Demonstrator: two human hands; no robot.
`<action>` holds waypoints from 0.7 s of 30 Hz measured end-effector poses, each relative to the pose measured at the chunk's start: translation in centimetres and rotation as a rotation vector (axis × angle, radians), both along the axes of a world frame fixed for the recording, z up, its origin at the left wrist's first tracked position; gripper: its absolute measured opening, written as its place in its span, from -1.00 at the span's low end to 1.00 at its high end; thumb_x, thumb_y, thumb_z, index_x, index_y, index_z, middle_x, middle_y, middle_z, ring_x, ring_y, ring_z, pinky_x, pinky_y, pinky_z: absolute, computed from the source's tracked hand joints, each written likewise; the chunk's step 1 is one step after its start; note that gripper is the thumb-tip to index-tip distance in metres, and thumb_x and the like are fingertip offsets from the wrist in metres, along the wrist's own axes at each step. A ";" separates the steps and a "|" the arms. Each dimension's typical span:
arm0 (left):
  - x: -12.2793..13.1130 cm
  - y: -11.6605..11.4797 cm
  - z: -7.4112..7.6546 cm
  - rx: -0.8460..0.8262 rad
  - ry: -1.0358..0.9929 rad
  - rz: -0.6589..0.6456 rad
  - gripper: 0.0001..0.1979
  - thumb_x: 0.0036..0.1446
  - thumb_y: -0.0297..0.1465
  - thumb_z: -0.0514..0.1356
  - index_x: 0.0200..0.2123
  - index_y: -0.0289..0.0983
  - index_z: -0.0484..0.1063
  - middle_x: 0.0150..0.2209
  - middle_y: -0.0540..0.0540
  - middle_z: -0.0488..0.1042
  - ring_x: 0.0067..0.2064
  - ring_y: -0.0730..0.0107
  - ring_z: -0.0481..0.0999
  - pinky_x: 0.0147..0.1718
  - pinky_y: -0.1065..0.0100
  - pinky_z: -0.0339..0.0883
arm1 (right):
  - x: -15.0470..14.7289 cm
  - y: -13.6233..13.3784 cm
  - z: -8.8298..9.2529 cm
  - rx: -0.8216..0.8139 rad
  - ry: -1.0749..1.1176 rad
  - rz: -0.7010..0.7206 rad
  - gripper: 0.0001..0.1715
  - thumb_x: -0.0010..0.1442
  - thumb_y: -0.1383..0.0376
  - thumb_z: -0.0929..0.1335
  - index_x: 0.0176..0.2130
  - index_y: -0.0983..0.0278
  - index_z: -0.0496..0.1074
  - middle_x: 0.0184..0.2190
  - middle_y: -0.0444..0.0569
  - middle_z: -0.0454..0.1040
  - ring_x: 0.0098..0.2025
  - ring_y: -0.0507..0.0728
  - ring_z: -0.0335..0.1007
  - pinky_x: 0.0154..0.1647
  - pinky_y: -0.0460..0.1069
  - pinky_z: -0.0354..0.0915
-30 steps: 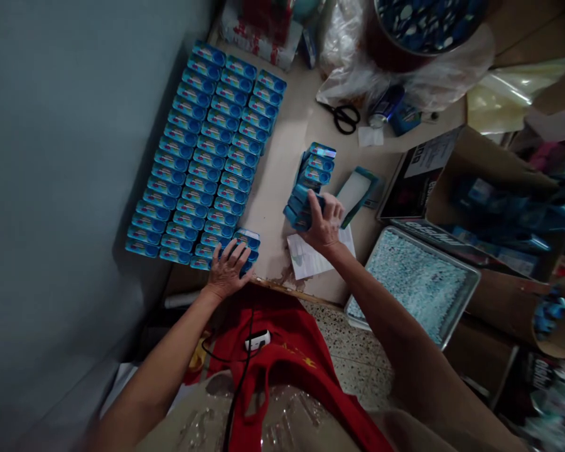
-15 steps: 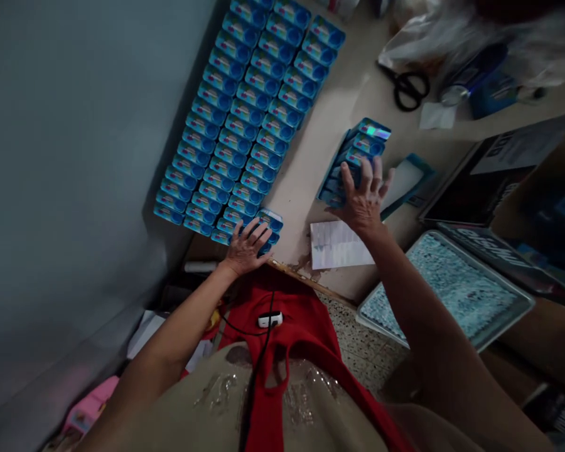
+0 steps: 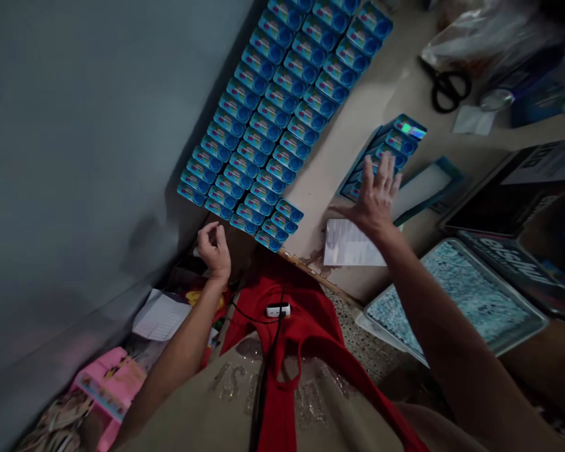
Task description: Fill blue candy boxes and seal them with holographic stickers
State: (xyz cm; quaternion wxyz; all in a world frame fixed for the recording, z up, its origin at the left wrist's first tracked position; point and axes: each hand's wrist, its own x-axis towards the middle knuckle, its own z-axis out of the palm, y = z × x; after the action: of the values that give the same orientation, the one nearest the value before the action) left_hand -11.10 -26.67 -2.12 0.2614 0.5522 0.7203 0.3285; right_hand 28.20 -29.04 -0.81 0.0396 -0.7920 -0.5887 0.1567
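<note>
many blue packs (image 3: 274, 113) bear unreadably small print (image 3: 304, 48).

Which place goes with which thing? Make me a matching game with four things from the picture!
Things:
1. Long rows of blue rectangular packs
2. Black-handled scissors
3. Shallow rectangular tray of pale-blue bits
4. Small cluster of blue rectangular packs

Places:
A. Partly behind the bare right forearm
B. By the right grip, fingers spread
C. Beside the plain grey wall
D. By the clear plastic bag

Pairs: 1-C, 2-D, 3-A, 4-B
</note>
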 end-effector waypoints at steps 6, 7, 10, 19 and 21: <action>2.0 -4.5 -0.2 -0.503 -0.336 -0.009 -0.53 0.05 0.03 0.41 -0.27 -0.26 0.49 -0.33 -0.06 0.55 -0.29 0.36 0.55 -0.22 0.34 0.45 | -13.0 -1.7 -1.2 0.012 0.273 0.084 0.39 0.09 -0.29 0.49 0.56 0.17 -0.12 0.52 0.36 -0.06 0.54 0.59 -0.14 0.41 0.55 0.02; 2.9 -4.8 -0.6 -0.619 -0.447 0.014 -0.48 0.00 0.06 0.43 -0.26 -0.26 0.48 -0.32 -0.07 0.57 -0.29 0.35 0.57 -0.23 0.34 0.47 | -14.1 -1.3 -1.9 -0.009 0.298 0.076 0.42 0.07 -0.27 0.51 0.56 0.20 -0.13 0.49 0.38 0.01 0.51 0.59 -0.06 0.40 0.51 0.07; 5.0 -4.8 -1.6 -0.838 -0.711 0.091 -0.35 -0.10 0.11 0.47 -0.17 -0.28 0.46 -0.23 -0.12 0.61 -0.27 0.33 0.63 -0.22 0.31 0.53 | -14.4 -0.2 -3.4 -0.077 0.352 0.096 0.45 0.03 -0.19 0.57 0.57 0.18 -0.12 0.35 0.32 0.26 0.34 0.53 0.25 0.32 0.40 0.24; 3.5 -4.4 -1.8 -0.829 -0.855 0.133 -0.36 -0.17 -0.10 0.57 -0.13 -0.27 0.38 -0.13 -0.11 0.61 -0.21 0.36 0.64 -0.20 0.22 0.63 | -15.3 0.7 -0.9 -0.179 0.197 0.072 0.44 -0.06 0.02 0.60 0.53 0.39 -0.04 0.35 0.42 0.22 0.32 0.58 0.19 0.39 0.43 0.09; 3.6 -3.9 -2.0 -0.820 -0.839 0.125 -0.38 -0.16 -0.12 0.57 -0.15 -0.27 0.39 -0.16 -0.10 0.61 -0.24 0.37 0.65 -0.21 0.23 0.63 | -16.9 1.2 -0.7 -0.190 0.141 0.042 0.41 -0.05 0.13 0.58 0.54 0.37 -0.06 0.37 0.38 0.21 0.38 0.59 0.09 0.45 0.46 -0.06</action>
State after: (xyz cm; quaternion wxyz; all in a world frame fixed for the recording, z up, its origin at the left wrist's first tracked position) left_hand -7.53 -30.54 -4.09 0.6961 0.1855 0.6548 0.2284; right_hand 11.34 -27.88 -1.53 0.0024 -0.7665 -0.5836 0.2681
